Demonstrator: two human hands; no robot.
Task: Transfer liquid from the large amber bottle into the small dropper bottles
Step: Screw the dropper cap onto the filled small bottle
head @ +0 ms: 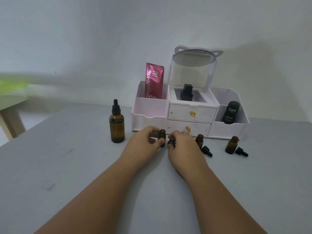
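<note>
In front of the white organizer (189, 114), the left hand (143, 141) grips a small dropper bottle (162, 135) and the right hand (181, 142) pinches its black cap (171, 143). Two other bottles (199, 141) stand open; the large amber bottle (117, 127), left, is still capped, so filling seems not begun.
</note>
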